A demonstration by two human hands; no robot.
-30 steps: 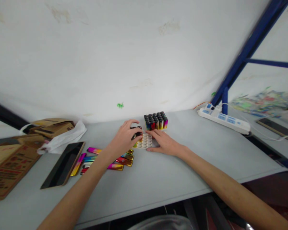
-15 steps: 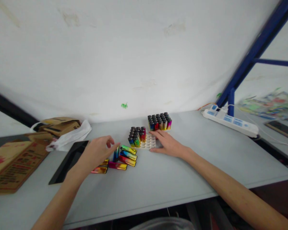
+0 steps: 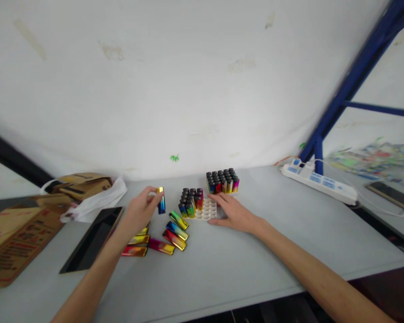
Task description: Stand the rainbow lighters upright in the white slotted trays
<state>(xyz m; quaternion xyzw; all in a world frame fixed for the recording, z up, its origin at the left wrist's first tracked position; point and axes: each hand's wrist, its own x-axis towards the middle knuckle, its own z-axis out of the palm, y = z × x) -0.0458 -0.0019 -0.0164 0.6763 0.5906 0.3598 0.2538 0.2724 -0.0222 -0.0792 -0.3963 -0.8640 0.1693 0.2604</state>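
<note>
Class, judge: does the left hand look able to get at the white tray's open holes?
Probably yes, from above: the open holes show uncovered, though black-topped pieces standing in the white tray hinder a low approach by the left hand, which holds a blue-and-gold piece.

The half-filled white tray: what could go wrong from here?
The left hand grips a blue-and-gold piece near its gold end, so it might slip. That gold end points up, while the standing pieces in the white tray show black tops, so it could go in upside down. The right hand is at the tray's edge; a nudge might shift it.
</note>
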